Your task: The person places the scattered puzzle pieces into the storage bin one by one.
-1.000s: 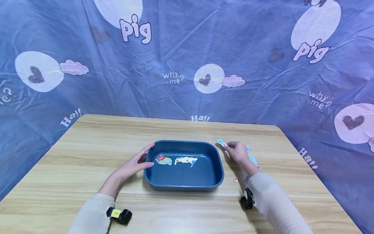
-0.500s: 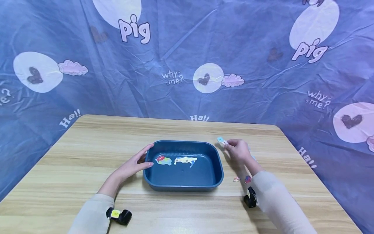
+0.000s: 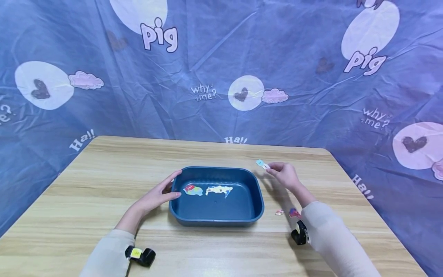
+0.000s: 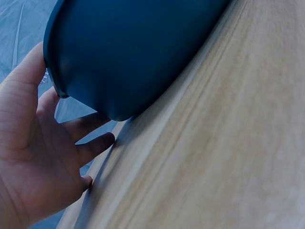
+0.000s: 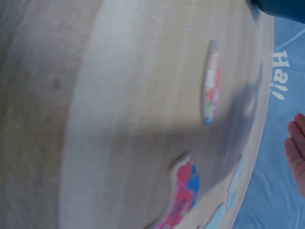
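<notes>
The left hand (image 3: 160, 195) grips the left rim of a dark blue plastic tub (image 3: 216, 222), thumb over the rim and the other fingers along the outer wall. Inside the tub lie a red, yellow and light-blue flat cutout (image 3: 193, 190) and a white-and-blue one (image 3: 219, 190), both irregular in outline. Beyond the tub's far right corner, the right hand (image 3: 285, 176) pinches a small flat light-blue and white piece (image 3: 260, 163) by one end, above the table. In the right wrist view only some fingers (image 5: 297, 143) show at the edge; the held piece is out of that view.
Right of the tub lie a small reddish piece (image 3: 279, 212) and a red-and-blue piece (image 3: 294, 213). Light-blue pieces (image 5: 234, 182) also lie on the wooden table (image 3: 114, 169). A printed blue cloth (image 3: 207, 57) hangs behind the table.
The right hand has risen slightly with the light-blue piece, and its forearm has shifted right. More of the red-and-blue piece shows now. The left hand keeps its hold on the tub.
</notes>
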`<state>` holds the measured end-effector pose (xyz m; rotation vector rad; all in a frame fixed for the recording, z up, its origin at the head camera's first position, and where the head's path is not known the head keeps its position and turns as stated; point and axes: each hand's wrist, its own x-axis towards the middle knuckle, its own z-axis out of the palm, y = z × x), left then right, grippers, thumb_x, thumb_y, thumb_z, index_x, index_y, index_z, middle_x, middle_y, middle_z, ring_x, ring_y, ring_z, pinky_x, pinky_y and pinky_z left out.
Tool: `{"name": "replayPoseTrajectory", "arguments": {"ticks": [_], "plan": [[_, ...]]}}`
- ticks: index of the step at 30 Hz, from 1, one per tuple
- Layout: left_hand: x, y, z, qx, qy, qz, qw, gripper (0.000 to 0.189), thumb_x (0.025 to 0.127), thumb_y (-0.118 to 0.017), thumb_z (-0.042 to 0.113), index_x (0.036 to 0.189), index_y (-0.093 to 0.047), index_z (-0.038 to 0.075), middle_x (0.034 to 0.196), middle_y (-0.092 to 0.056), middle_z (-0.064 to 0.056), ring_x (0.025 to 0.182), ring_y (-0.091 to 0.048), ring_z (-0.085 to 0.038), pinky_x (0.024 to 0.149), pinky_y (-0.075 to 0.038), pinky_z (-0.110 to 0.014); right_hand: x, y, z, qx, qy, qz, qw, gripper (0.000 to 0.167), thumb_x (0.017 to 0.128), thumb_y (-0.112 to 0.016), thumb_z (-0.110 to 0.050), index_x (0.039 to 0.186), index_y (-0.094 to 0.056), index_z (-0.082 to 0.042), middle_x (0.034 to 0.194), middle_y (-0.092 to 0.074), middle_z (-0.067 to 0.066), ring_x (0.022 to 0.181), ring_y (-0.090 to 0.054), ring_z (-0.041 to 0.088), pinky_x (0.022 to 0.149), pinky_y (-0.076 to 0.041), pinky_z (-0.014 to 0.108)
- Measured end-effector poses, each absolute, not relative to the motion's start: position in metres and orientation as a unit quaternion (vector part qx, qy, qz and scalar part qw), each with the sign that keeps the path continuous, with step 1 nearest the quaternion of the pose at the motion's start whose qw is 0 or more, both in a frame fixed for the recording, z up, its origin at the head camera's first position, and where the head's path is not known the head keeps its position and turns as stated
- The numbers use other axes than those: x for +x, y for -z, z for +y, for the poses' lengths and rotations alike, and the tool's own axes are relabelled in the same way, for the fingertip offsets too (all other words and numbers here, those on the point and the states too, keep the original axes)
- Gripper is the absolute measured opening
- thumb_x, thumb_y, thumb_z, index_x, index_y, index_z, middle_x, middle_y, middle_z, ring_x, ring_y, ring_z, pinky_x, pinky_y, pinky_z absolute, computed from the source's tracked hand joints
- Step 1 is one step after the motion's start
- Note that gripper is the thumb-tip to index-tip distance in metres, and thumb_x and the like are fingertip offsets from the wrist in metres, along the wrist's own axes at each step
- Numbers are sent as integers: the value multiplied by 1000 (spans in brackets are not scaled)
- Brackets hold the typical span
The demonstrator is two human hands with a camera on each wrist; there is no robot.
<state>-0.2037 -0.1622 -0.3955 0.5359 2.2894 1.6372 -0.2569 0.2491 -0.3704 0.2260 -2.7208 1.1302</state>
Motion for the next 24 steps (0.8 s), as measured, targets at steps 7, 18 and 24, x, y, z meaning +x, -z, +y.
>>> {"name": "replayPoseTrajectory", "arguments": {"ticks": [7, 18, 24], "plan": [[-208, 405, -164, 185, -569, 790, 134, 63, 84, -56, 23, 136, -21, 31, 140, -17, -9, 123, -22, -33, 97, -15, -51, -260, 359, 254, 77, -399, -910, 83, 29, 82, -60, -13, 101, -60, 9, 94, -60, 21, 88, -57, 29, 70, -46, 36], [-205, 398, -163, 181, -565, 793, 138, 64, 85, -55, 22, 137, -19, 30, 140, -16, -11, 123, -21, -34, 96, -15, -51, -257, 337, 252, 97, -397, -910, 68, 31, 83, -59, -17, 102, -60, 7, 95, -61, 20, 89, -57, 29, 72, -46, 39], [-209, 404, -165, 178, -561, 796, 138, 64, 84, -56, 24, 136, -19, 33, 141, -16, -8, 123, -22, -33, 96, -16, -51, -254, 330, 248, 103, -404, -906, 69, 31, 82, -60, -17, 101, -61, 7, 94, -61, 19, 88, -58, 28, 72, -47, 38]]}}
